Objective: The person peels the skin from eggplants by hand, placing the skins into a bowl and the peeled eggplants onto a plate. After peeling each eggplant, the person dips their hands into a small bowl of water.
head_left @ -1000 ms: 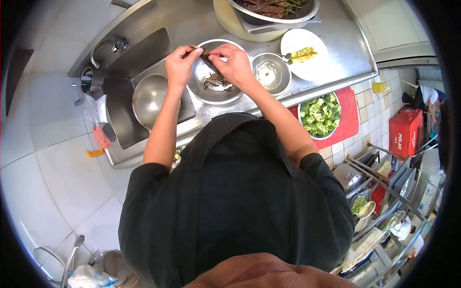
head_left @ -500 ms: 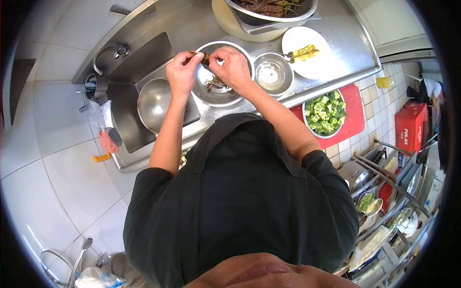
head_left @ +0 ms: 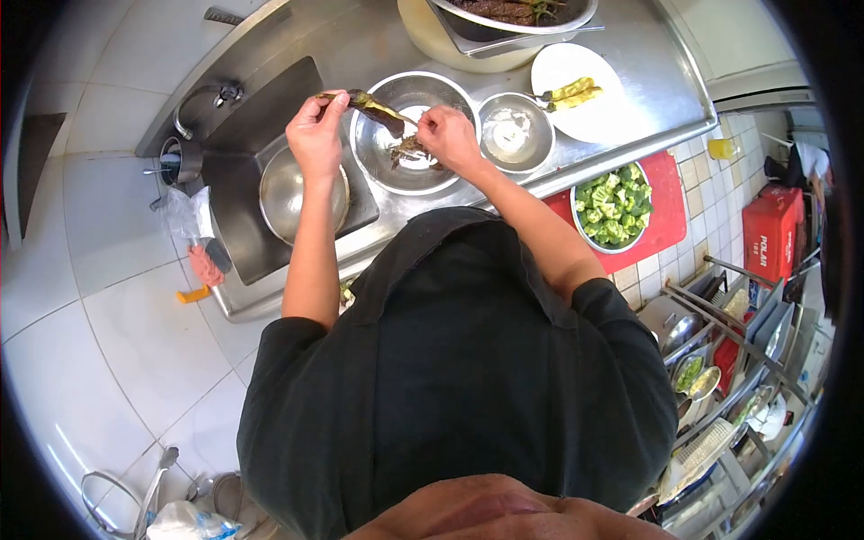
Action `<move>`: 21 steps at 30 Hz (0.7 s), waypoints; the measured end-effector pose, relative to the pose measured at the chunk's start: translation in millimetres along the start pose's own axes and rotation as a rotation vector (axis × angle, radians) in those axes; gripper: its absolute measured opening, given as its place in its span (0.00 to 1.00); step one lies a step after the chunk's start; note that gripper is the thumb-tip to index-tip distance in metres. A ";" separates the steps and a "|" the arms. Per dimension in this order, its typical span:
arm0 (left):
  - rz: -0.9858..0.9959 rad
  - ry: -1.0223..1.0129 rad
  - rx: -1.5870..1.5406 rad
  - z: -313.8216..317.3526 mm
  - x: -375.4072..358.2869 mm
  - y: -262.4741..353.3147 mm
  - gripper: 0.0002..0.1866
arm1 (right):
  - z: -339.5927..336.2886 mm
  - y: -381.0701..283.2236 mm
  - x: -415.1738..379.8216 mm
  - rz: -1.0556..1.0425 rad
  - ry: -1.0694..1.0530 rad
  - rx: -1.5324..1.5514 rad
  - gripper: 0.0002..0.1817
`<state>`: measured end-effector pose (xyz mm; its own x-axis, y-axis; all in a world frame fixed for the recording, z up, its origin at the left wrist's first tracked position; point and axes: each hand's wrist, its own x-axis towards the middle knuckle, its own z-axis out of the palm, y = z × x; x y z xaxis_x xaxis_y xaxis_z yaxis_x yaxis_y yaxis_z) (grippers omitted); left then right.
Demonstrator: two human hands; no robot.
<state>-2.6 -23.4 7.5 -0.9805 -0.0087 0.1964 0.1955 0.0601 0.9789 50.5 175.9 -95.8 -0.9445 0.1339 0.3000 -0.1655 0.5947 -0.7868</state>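
Observation:
My left hand (head_left: 315, 135) grips the stem end of a dark, partly peeled eggplant (head_left: 378, 112), its yellow flesh showing along one side. The eggplant slants over a steel bowl (head_left: 367, 153) that has dark peel scraps (head_left: 409, 151) at its bottom. My right hand (head_left: 449, 137) is pinched near the eggplant's lower tip, above the bowl's right side; a thin strip seems to run from its fingers, too small to make out. Right of it sits a smaller steel bowl (head_left: 516, 133) with clear liquid. A white plate (head_left: 603, 112) holds peeled yellow eggplant (head_left: 574, 93).
At the top, a large bowl (head_left: 589, 11) holds dark eggplants. Below the counter's edge, a bowl of chopped green vegetables (head_left: 612, 207) stands on a red board (head_left: 669, 198). A sink (head_left: 243, 216) with a round pan (head_left: 286, 198) and a faucet (head_left: 202, 92) lie left.
My hands have moved apart, the left one going left with the eggplant. More of the eggplant now shows between them, with yellow flesh exposed.

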 end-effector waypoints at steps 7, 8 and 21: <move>0.093 0.039 0.043 -8.3 11.3 13.2 0.05 | 7.2 37.0 -21.3 -0.101 -0.404 -0.657 0.11; 0.087 0.046 0.060 -8.9 11.6 14.7 0.05 | 6.3 36.9 -20.9 -0.089 -0.425 -0.695 0.11; -0.014 -0.004 -0.038 -2.4 6.7 5.2 0.05 | -19.7 -36.5 10.4 0.090 -0.096 0.224 0.10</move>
<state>-8.1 -25.5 14.0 -0.9833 -0.0056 0.1822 0.1820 0.0223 0.9830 52.3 171.2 -53.3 -0.9791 0.0957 0.1794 -0.1286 0.3919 -0.9110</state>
